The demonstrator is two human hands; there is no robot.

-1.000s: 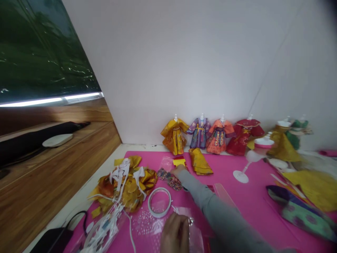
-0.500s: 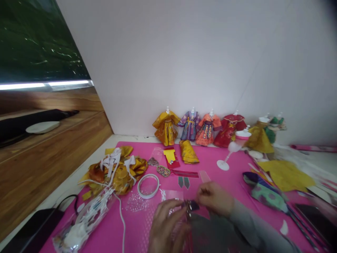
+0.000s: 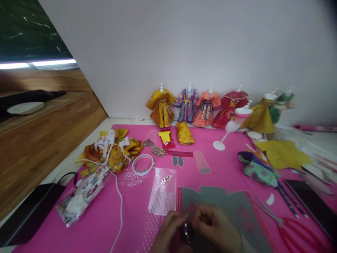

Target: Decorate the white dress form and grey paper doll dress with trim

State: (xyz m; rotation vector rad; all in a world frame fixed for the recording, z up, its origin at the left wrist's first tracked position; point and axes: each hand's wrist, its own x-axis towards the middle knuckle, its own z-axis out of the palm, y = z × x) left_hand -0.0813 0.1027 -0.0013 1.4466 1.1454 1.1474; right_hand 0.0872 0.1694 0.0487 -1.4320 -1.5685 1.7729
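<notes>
Beaded strip (image 3: 186, 233) is above the pink mat (image 3: 131, 225) and grey cloth (image 3: 221, 202), gripped in the left hand's (image 3: 170, 233) fingers; the right hand (image 3: 217, 225) curls beside it, its grip too blurred to tell. Scissors (image 3: 281, 222) lie rightward, the tape roll (image 3: 135, 170) leftward.

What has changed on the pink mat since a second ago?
The right hand left the bead packet and came back beside the left hand; both now hold a small dark studded piece. The doll outfits and tape roll stayed put.
</notes>
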